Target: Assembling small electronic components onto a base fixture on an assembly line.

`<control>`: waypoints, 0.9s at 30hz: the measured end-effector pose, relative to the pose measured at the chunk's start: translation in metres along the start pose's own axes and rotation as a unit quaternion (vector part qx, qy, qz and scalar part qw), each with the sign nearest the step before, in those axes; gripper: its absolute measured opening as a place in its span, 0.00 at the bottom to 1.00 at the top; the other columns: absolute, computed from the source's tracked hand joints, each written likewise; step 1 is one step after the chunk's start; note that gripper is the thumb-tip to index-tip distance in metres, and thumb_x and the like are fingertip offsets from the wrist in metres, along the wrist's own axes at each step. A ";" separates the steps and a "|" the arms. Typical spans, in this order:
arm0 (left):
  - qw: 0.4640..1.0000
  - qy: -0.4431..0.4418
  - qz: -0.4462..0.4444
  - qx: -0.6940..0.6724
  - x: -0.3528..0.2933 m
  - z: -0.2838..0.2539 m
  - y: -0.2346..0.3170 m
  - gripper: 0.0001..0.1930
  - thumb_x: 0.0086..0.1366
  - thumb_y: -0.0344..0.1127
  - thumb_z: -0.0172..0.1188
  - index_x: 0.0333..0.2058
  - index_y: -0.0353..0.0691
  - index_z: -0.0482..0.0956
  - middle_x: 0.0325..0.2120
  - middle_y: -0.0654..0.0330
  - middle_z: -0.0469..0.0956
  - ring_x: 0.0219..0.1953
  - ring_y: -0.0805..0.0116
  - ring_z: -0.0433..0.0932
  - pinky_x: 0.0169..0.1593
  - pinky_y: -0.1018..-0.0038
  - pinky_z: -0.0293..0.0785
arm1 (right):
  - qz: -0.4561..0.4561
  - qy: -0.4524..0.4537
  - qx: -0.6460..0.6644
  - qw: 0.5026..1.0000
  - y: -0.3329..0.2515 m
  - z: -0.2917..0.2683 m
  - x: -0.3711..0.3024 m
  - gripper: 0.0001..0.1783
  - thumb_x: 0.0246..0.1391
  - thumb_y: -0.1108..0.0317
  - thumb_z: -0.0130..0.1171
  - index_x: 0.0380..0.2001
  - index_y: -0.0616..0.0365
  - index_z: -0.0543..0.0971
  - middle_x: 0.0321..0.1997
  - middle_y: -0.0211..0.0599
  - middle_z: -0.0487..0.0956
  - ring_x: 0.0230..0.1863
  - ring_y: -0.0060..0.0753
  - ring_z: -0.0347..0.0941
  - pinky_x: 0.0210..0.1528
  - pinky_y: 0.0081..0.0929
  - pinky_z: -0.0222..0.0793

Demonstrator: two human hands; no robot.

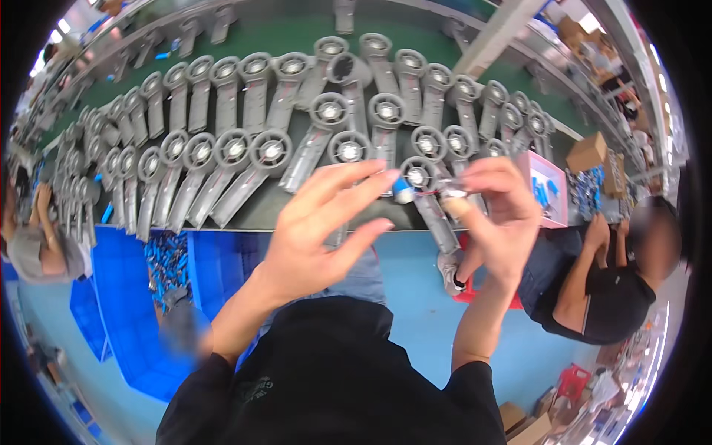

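Observation:
Over the table's near edge, my left hand [315,222] has its fingers stretched out and its thumb apart. Close to its fingertips is a blue cylindrical battery [403,190] with a white end; contact is unclear. My right hand [508,211] is closed in a pinch, thumb against fingers, around something small and pale that blur hides. A thin red wire [426,193] runs between the battery and that pinch. Just beneath, a grey handheld fan housing [437,222] has its round head on the table and its handle reaching over the edge.
Rows of grey fan housings [248,152] cover the long table. A pink box [545,189] with blue batteries stands at right, near a cardboard box [587,152]. Blue bins [133,319] sit at lower left, one holding many batteries. A person in black [612,300] sits at right.

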State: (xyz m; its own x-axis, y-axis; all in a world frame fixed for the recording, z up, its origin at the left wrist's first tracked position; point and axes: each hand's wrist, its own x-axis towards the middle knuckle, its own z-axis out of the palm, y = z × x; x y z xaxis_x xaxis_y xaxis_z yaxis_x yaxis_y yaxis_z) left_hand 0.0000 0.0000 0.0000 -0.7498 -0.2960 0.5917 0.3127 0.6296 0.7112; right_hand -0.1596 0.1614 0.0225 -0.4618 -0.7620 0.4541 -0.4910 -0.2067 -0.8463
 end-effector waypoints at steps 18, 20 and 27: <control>0.918 0.089 -0.311 -0.230 -0.052 -0.025 -0.051 0.12 0.62 0.20 0.59 0.43 0.34 0.70 0.38 0.54 0.79 0.33 0.74 0.81 0.30 0.82 0.74 | 0.135 0.067 -0.183 0.972 0.058 0.120 -0.018 0.09 0.45 0.75 0.70 0.32 0.61 0.84 0.29 0.28 0.70 0.19 0.15 0.57 0.20 0.18 0.52; 0.915 0.086 -0.331 -0.214 -0.047 -0.021 -0.054 0.14 0.62 0.23 0.60 0.46 0.30 0.72 0.33 0.54 0.81 0.33 0.74 0.81 0.33 0.80 0.76 | 0.133 0.097 -0.164 0.973 0.061 0.126 -0.016 0.08 0.46 0.75 0.69 0.32 0.61 0.84 0.29 0.28 0.71 0.19 0.14 0.57 0.20 0.17 0.52; 0.940 0.119 -0.270 -0.173 -0.046 -0.002 -0.067 0.15 0.62 0.22 0.59 0.49 0.31 0.77 0.42 0.51 0.82 0.36 0.69 0.82 0.40 0.75 0.79 | 0.070 0.188 -0.149 0.968 0.079 0.136 -0.015 0.08 0.49 0.78 0.66 0.35 0.63 0.82 0.33 0.29 0.72 0.19 0.10 0.60 0.20 0.14 0.54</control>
State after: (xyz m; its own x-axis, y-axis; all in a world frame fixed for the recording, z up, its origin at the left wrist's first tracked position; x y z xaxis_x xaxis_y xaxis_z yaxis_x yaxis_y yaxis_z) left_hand 0.0145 -0.0297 -0.0737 -0.7146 -0.6838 0.1477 0.1261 0.0818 0.9886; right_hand -0.0910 0.0733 -0.0897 -0.7481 -0.4803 0.4579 -0.5698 0.1111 -0.8143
